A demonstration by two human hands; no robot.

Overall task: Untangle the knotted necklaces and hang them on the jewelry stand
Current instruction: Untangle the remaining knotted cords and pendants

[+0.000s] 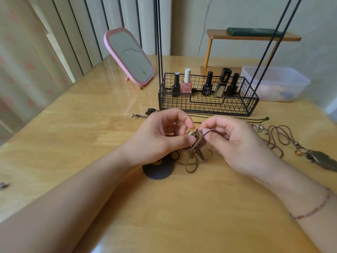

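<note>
A knot of brown cord necklaces [196, 143] hangs between my hands just above the wooden table [182, 207]. My left hand [164, 137] pinches the knot with thumb and fingers. My right hand [235, 143] pinches a brown cord strand leading out of the knot. Loose loops of the cord trail down to the table under the hands. A dark round disc [158, 169] lies below my left hand. The black wire jewelry stand [207, 99], with tall thin rods and a basket base, stands behind the hands.
Several nail polish bottles [187, 82] stand in the stand's basket. A brown cord necklace with a feather pendant [299, 148] lies at the right, thin dark chains [237, 118] in front of the basket. A pink mirror [129, 55], a plastic box [275, 83] and a small wooden shelf [253, 36] stand behind.
</note>
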